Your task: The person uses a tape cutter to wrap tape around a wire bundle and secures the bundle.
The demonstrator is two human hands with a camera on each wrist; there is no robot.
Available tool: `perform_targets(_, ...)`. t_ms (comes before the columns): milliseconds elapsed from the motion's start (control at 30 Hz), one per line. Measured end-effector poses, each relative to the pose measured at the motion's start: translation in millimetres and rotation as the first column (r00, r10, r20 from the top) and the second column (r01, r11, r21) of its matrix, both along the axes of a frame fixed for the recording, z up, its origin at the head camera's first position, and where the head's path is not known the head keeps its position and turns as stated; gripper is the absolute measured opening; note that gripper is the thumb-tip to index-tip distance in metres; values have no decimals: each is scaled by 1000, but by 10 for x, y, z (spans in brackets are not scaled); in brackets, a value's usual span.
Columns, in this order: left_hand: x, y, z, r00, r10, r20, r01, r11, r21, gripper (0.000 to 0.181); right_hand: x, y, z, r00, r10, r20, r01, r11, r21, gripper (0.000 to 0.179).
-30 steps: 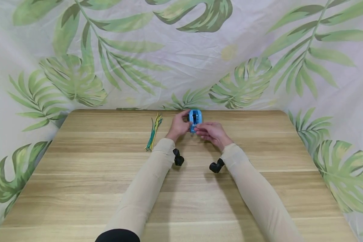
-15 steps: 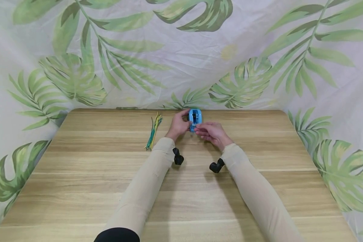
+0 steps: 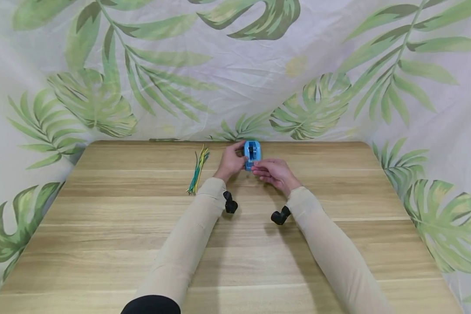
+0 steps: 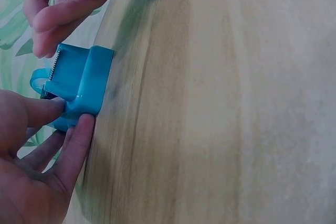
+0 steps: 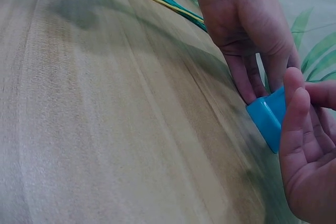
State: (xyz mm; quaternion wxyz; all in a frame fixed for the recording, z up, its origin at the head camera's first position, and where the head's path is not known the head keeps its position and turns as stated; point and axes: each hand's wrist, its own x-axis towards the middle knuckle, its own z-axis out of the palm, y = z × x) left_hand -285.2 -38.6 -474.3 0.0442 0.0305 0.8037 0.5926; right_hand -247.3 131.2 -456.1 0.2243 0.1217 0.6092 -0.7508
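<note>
A blue tape dispenser (image 3: 253,148) stands at the table's back edge, its roll slot facing up in the head view. My left hand (image 3: 230,162) grips it from the left; in the left wrist view the thumb lies on the near end and the fingers reach along the side of the dispenser (image 4: 93,85). My right hand (image 3: 276,172) is at the front end. Its thumb and fingertips pinch together right by the toothed cutter (image 4: 55,64), at the tape's end. The clear tape itself is hard to make out between the fingertips. Other right fingers extend loosely.
A loose bundle of green and yellow twist ties (image 3: 199,171) lies left of the left hand. Behind the wooden table (image 3: 235,261) hangs a leaf-print cloth (image 3: 243,78). A black wrist camera (image 3: 230,205) sits on each sleeve.
</note>
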Motion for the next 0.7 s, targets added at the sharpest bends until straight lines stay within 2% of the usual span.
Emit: perform_targets(700,-3,11,-12,1000,17,8,-17,1000,-10,66,37,-8,-27,1000,1,-1,-1,1000,-1,34)
